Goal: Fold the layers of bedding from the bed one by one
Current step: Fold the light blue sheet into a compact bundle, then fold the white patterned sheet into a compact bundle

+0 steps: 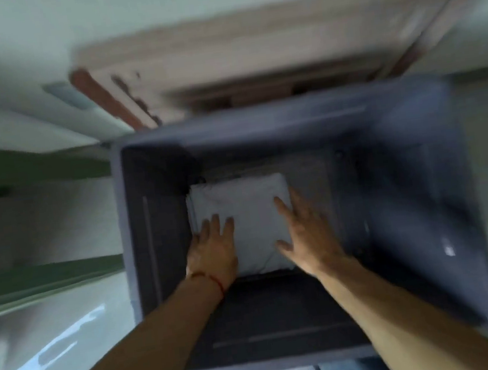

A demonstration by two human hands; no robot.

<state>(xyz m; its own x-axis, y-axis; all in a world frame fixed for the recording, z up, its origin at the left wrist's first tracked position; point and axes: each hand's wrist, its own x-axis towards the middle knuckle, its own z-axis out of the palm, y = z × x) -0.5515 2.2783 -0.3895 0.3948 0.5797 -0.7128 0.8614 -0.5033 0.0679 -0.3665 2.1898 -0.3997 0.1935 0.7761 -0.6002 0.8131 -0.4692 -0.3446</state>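
At frame centre one folded white layer (243, 225) already lies on the floor of the blue bin (440, 191), the left hand (212, 250) and right hand (310, 238) resting flat on it, fingers spread and gripping nothing; remaining layers are out of view.

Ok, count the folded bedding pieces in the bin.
1. A folded white piece lies on the floor of the blue bin, under the left hand and right hand. Blur could hide layers.

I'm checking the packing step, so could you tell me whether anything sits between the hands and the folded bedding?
Nothing visible does: the left hand and right hand lie open on the folded bedding inside the blue bin.
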